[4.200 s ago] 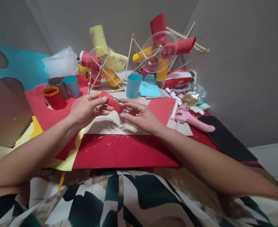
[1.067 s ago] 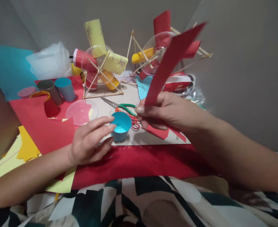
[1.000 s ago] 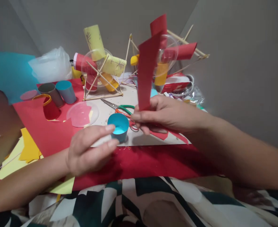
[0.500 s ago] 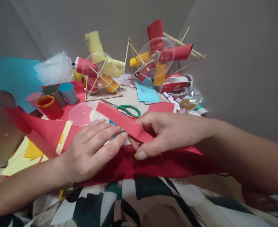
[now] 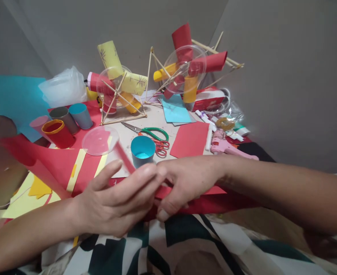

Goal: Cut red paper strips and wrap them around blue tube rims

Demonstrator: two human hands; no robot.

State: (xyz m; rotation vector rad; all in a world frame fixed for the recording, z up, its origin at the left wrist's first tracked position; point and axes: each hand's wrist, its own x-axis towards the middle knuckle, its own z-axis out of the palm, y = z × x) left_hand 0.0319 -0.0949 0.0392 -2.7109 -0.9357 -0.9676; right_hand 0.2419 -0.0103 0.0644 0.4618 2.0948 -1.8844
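A red paper strip [image 5: 124, 158] runs between my two hands near the front edge of the work surface. My left hand [image 5: 115, 204] pinches it between thumb and fingers. My right hand [image 5: 185, 181] is closed on the strip's other end, touching the left fingertips. Most of the strip is hidden by the hands. A small blue paper cup [image 5: 142, 151] stands upright just behind the hands, and green-and-red scissors [image 5: 152, 135] lie behind the cup.
Two paper-roll windmill models [image 5: 118, 86] [image 5: 188, 65] stand at the back. Paper cups [image 5: 58, 133] and a clear lid [image 5: 100, 135] sit left. A red card [image 5: 190, 139], blue paper [image 5: 174, 112] and a pink glue gun [image 5: 228, 147] lie right. Red sheets [image 5: 54, 164] cover the surface.
My right hand swung the red strip down from upright and pulled it toward me. My left hand left the blue cup and took hold of the strip.
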